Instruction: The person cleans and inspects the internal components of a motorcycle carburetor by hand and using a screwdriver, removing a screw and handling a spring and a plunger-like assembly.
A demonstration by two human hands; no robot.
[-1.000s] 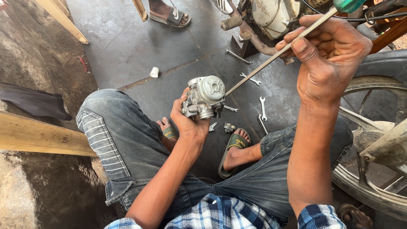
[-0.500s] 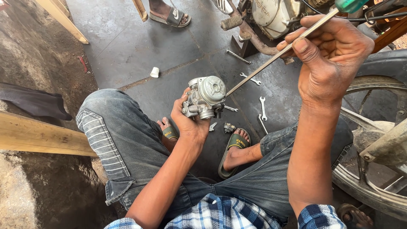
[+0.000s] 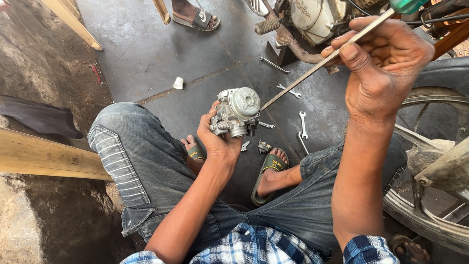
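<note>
My left hand (image 3: 218, 139) grips a silver metal carburetor (image 3: 238, 111) from below, held above my knees. My right hand (image 3: 386, 66) is raised at the upper right and holds a long screwdriver (image 3: 312, 73) with a green handle. Its thin shaft slants down to the left, and the tip sits at the right side of the carburetor. I am squatting in grey jeans and green sandals.
Several spanners (image 3: 303, 123) and small parts (image 3: 264, 146) lie on the dark floor. A motorcycle engine (image 3: 312, 19) is at the top, a wheel (image 3: 430, 195) at the right. Another person's sandalled foot (image 3: 195, 17) stands at the top. A wooden plank (image 3: 44, 156) lies left.
</note>
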